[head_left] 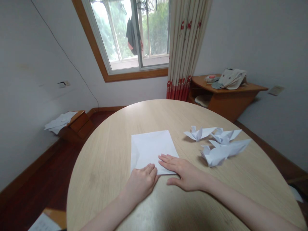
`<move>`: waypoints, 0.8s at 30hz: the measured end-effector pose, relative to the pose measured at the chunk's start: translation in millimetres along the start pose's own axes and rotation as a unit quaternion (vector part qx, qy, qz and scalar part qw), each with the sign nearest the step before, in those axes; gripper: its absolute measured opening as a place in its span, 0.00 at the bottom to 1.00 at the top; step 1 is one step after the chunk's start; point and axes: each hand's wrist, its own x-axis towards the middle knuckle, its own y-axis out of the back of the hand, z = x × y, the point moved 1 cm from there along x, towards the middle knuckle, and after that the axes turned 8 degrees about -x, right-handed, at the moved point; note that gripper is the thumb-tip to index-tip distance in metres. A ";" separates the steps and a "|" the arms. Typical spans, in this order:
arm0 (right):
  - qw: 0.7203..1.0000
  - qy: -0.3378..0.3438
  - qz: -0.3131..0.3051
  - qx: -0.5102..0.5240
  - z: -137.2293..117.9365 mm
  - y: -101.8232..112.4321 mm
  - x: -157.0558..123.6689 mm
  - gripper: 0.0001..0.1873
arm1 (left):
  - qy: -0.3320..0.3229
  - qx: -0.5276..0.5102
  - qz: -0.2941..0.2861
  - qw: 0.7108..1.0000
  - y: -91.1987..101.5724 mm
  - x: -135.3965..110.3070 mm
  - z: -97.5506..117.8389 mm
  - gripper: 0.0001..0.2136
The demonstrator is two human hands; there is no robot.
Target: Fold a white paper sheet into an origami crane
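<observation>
A white sheet of paper (pixel 152 148) lies folded flat on the round wooden table (pixel 108 160), with a crease along its near edge. My left hand (pixel 141 182) rests on the sheet's near left corner, fingers curled down against it. My right hand (pixel 184 171) lies flat and open, fingers stretched leftward over the near right edge of the sheet, thumb on the table.
Three folded white paper birds (pixel 220 144) sit to the right of the sheet. Beyond the table stand a wooden corner shelf (pixel 226 96) with cloth on it, a curtain (pixel 186 48), a window, and a low wooden box (pixel 77 123) with papers on the floor.
</observation>
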 end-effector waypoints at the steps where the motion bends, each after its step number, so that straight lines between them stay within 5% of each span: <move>1: 1.000 0.002 0.007 0.007 1.0 -0.2 -0.2 0.33 | 0.008 -0.012 0.000 1.000 -0.6 0.2 -1.8 0.09; 10: 0.988 -0.001 0.059 0.144 4.5 3.1 3.8 0.19 | 0.053 -0.201 0.034 0.977 10.4 -0.6 -38.8 0.18; 24: 0.943 -0.231 0.180 0.160 7.2 5.1 2.6 0.19 | 0.050 -0.166 0.005 0.985 10.0 9.1 -33.3 0.14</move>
